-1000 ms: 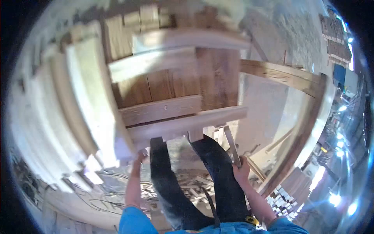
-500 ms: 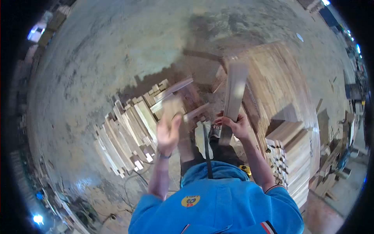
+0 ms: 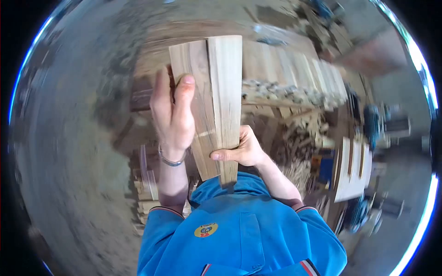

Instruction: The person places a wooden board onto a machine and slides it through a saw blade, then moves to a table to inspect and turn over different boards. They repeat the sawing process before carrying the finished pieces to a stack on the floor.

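Two boards point(image 3: 226, 92) sit pinched under the thumb of your right hand point(image 3: 246, 149); your left hand point(image 3: 177, 119), thumb apart from fingers, holds their left edge. Stacked lumber point(image 3: 290, 71) lies beyond.

- Flat brown-streaked wooden board point(image 3: 198, 101): bare, slanting, far end leftward.
- Pale straight-grained wooden board point(image 3: 228, 83): bare, lengthwise lines, alongside the brown one, edges close; held near lower end in right grip point(image 3: 239, 149).
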`<state>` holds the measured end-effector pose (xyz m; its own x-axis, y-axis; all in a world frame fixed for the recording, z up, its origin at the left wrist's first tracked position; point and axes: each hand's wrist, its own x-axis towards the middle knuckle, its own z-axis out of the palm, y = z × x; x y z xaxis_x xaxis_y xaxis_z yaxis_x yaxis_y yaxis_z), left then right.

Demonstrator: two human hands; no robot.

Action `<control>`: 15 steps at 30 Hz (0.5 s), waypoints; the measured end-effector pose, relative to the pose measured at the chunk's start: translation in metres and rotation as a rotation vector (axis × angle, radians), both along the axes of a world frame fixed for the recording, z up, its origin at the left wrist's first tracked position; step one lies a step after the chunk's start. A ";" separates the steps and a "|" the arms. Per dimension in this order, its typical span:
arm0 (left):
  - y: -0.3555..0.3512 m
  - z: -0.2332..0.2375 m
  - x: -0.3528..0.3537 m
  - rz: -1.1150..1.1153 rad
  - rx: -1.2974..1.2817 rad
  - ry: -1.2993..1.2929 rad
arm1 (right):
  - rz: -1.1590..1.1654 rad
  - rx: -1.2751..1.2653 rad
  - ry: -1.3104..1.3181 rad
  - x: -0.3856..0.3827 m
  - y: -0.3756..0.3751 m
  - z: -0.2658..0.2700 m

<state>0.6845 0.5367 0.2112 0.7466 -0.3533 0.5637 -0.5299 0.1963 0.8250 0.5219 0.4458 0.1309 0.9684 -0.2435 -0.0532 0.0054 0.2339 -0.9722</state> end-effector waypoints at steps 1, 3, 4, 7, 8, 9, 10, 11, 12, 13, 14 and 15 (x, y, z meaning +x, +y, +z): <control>-0.012 0.004 -0.005 -0.094 0.020 -0.028 | -0.057 0.002 0.002 -0.015 -0.003 -0.001; -0.039 0.015 -0.019 -0.311 0.040 0.036 | -0.185 -0.008 -0.002 -0.048 -0.012 0.004; -0.055 0.020 -0.028 -0.426 0.044 0.124 | -0.242 -0.009 -0.003 -0.063 -0.015 0.005; -0.085 0.031 -0.055 -0.521 0.162 -0.067 | -0.412 0.001 -0.031 -0.101 -0.014 -0.002; -0.099 0.033 -0.070 -0.618 0.060 0.134 | -0.469 0.008 -0.042 -0.115 -0.019 -0.003; -0.119 0.029 -0.087 -0.706 -0.034 0.339 | -0.564 0.031 0.012 -0.132 -0.027 -0.003; -0.137 0.024 -0.099 -0.782 -0.125 0.544 | -0.625 0.069 -0.030 -0.146 -0.035 -0.001; -0.156 0.015 -0.096 -1.199 -0.228 0.632 | -0.697 0.150 -0.065 -0.164 -0.042 0.000; -0.178 0.010 -0.102 -1.457 -0.335 0.807 | -0.758 0.234 -0.100 -0.180 -0.049 -0.001; -0.203 0.005 -0.116 -1.705 -0.442 0.993 | -0.801 0.210 -0.148 -0.202 -0.060 -0.009; -0.226 0.000 -0.133 -1.945 -0.558 1.193 | -0.845 0.184 -0.189 -0.225 -0.070 -0.016; -0.249 -0.009 -0.151 -2.110 -0.552 1.294 | -0.879 0.207 -0.210 -0.245 -0.077 -0.015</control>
<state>0.5336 0.2875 0.2025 -0.2954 -0.7478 0.5945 0.9551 -0.2460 0.1652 0.2764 0.3687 0.1164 0.4347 -0.9003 -0.0217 0.4348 0.2309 -0.8704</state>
